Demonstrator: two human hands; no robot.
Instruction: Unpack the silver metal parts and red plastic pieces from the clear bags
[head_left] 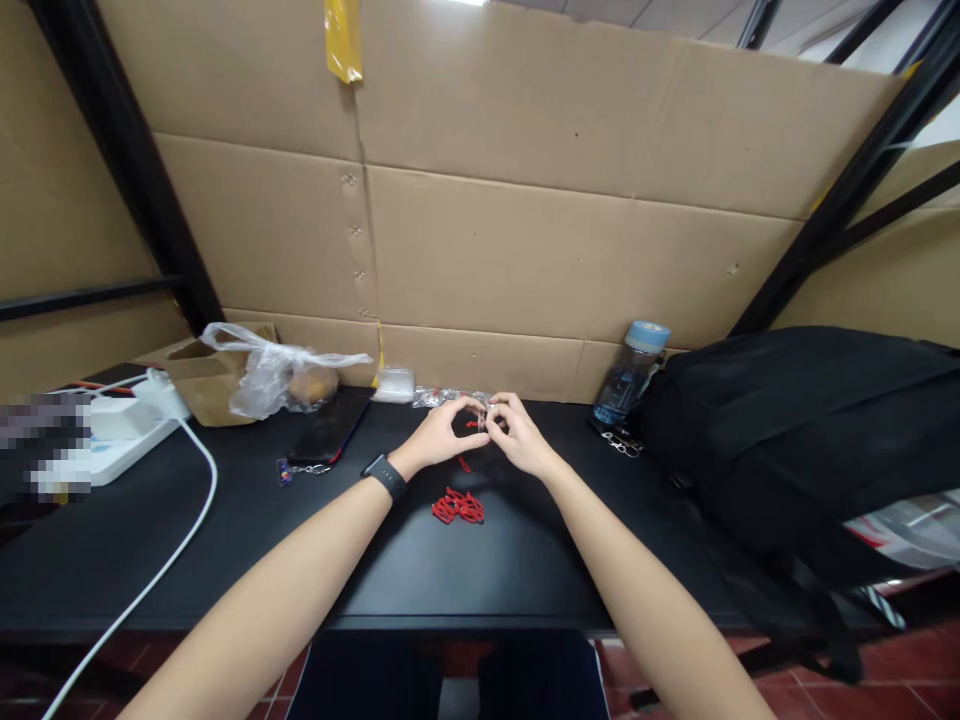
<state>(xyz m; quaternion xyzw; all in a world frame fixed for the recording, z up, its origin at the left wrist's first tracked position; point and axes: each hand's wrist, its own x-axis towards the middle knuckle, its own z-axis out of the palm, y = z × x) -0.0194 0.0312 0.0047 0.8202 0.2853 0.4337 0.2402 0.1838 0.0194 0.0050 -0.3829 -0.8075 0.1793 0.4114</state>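
My left hand (444, 436) and my right hand (520, 438) meet over the middle of the black table, fingertips nearly together. Both pinch a small clear plastic bag (482, 422); its outline is hard to see. Something red shows between the hands, and a red cord loop (464, 464) lies just below them. Nearer to me is a small pile of red cords (458, 506). Behind my hands, clear packets (442, 397) with small things in them lie along the cardboard wall, beside a stack of clear plastic bags (395, 385).
On the left are a phone (330, 425) with a keychain, a knotted plastic bag (262, 375), a cardboard box (206, 385) and a white power strip (139, 440) with a trailing cable. A water bottle (630, 375), keys (622, 445) and a black backpack (810, 430) stand right.
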